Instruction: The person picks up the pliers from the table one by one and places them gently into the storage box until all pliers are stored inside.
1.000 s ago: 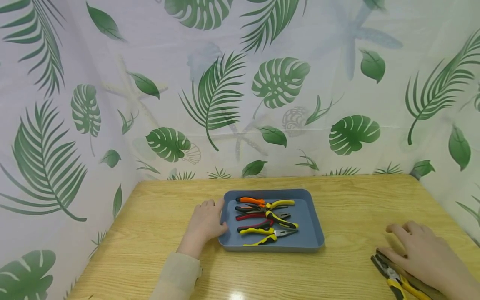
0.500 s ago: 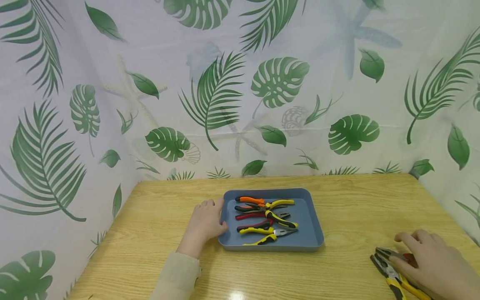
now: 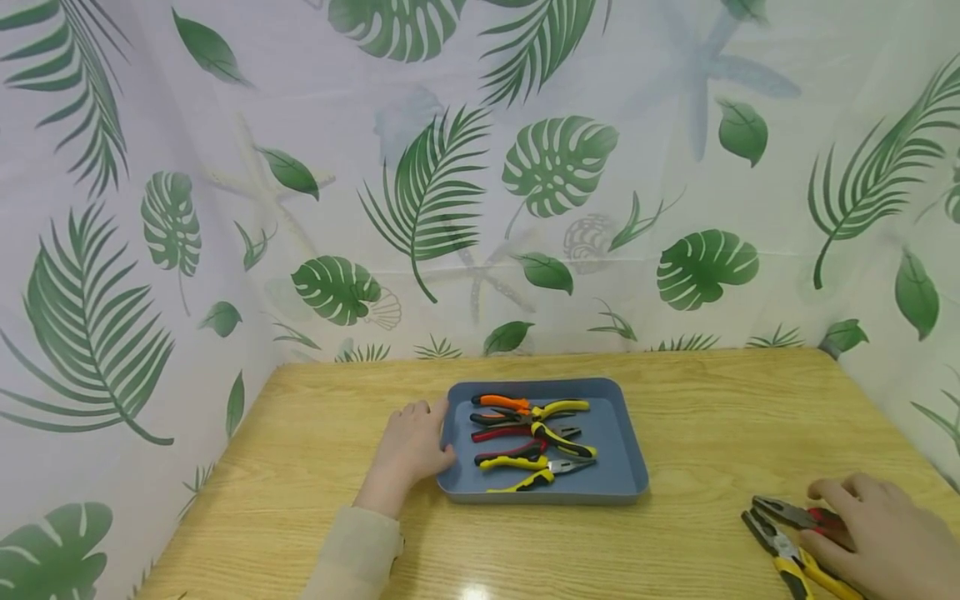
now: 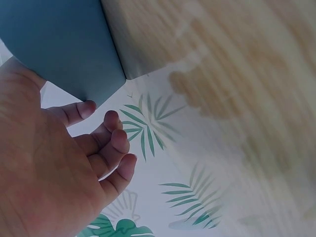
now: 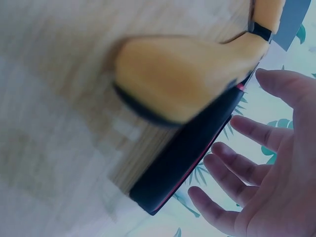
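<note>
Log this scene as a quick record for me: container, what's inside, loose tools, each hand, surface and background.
Container: blue tray
Inside: overlapping pliers with orange, red and yellow handles
Loose tools: yellow-and-black pliers, red-handled pliers, close together
Left hand: touching the tray's left side
Right hand: at the red-handled pliers; contact unclear
Surface: wood-grain table
Background: white leaf-print backdrop

Head view: illumination is bright and diffuse. The light yellow wood-grain table (image 3: 705,417) shows a white glare spot at the lower frame edge. The white leaf-printed cloth backdrop (image 3: 480,192) takes a violet cast at left. Left wrist view: dimmer; the blue-grey rectangular plastic tray (image 4: 61,47) is in shade, the table blurred. Right wrist view: hazy; the rounded yellow plier handle (image 5: 173,74) is out of focus.
</note>
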`<state>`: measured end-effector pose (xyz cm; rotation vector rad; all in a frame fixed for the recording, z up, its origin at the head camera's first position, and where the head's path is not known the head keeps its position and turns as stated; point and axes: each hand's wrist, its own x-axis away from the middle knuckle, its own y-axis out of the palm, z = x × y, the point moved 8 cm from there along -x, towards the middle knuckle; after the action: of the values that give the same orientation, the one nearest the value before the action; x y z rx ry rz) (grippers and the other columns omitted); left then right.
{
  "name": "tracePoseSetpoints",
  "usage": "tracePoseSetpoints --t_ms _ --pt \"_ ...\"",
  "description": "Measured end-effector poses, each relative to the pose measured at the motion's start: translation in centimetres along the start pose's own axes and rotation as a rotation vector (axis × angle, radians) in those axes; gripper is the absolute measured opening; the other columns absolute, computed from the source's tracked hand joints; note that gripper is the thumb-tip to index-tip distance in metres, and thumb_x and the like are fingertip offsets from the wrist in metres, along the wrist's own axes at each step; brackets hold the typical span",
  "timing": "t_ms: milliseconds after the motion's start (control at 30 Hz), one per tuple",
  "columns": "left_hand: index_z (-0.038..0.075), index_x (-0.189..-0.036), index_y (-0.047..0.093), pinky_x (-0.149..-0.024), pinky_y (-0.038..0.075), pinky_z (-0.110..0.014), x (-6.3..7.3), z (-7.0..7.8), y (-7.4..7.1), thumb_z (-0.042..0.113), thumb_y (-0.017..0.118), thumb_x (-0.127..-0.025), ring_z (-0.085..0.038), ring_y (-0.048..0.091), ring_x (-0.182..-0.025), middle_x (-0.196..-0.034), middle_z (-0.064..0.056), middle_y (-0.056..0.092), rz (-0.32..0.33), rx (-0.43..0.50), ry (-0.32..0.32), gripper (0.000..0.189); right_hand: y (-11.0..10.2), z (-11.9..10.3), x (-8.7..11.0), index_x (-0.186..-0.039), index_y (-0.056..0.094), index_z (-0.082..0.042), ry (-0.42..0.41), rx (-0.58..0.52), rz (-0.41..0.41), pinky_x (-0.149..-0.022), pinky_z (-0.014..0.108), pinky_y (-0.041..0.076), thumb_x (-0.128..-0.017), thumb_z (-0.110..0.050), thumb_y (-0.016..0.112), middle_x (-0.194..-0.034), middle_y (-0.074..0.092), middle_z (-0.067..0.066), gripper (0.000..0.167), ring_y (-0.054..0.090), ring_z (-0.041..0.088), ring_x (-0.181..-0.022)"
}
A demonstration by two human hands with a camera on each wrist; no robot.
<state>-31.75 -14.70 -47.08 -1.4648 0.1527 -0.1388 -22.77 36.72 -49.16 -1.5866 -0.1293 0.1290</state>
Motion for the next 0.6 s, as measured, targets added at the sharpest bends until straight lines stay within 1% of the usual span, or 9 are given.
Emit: tracePoseSetpoints --t_ms 67,167,300,467,600 --pt "0.010 -0.152 0.052 -0.101 0.050 -0.052 -0.1 -0.1 0.0 0.033 0.077 -0.090 -0.034 0.062 -0.114 -0.126 -0.018 0.065 0.002 -0.002 -0.002 0.070 0.4 0.5 -0.1 -0.111 0.069 -0.012 0.004 0.003 -0.013 -0.062 0.052 0.055 -0.087 -0.055 0.081 -0.099 0.065 0.014 0.051 0.062 0.036 -0.084" --pt "0.010 -0.153 0.051 -0.102 0.050 -0.051 -0.1 -0.1 -0.1 0.033 0.076 -0.091 -0.034 0.062 -0.114 -0.126 -0.018 0.065 0.001 -0.001 -0.006 0.071 0.8 1.1 0.0 -0.113 0.069 -0.011 0.007 -0.005 -0.032 -0.062 0.051 0.053 -0.089 -0.055 0.080 -0.098 0.064 0.013 0.051 0.060 0.034 -0.082" --pt "0.010 -0.154 0.051 -0.103 0.050 -0.052 -0.2 -0.1 -0.3 0.033 0.076 -0.091 -0.035 0.063 -0.116 -0.127 -0.018 0.065 0.003 0.000 -0.005 0.071 1.1 1.7 0.2 -0.114 0.068 -0.009 0.008 -0.016 -0.027 -0.063 0.051 0.052 -0.090 -0.053 0.080 -0.095 0.062 0.013 0.051 0.058 0.032 -0.080" --pt "0.010 -0.154 0.051 -0.103 0.051 -0.052 -0.3 -0.2 -0.3 0.033 0.076 -0.091 -0.035 0.063 -0.117 -0.128 -0.018 0.066 0.007 -0.009 -0.005 0.072 1.1 1.9 0.3 -0.114 0.068 -0.007 0.010 -0.011 -0.012 -0.068 0.056 0.053 -0.090 -0.052 0.080 -0.094 0.062 0.014 0.052 0.059 0.033 -0.081" --pt "0.011 -0.155 0.050 -0.105 0.050 -0.051 -0.4 -0.3 0.0 0.034 0.075 -0.091 -0.034 0.063 -0.117 -0.129 -0.018 0.066 -0.001 -0.012 -0.009 0.072 1.4 2.0 0.4 -0.111 0.068 -0.009 0.008 -0.004 -0.013 -0.072 0.054 0.051 -0.089 -0.053 0.081 -0.092 0.061 0.012 0.051 0.058 0.030 -0.080"
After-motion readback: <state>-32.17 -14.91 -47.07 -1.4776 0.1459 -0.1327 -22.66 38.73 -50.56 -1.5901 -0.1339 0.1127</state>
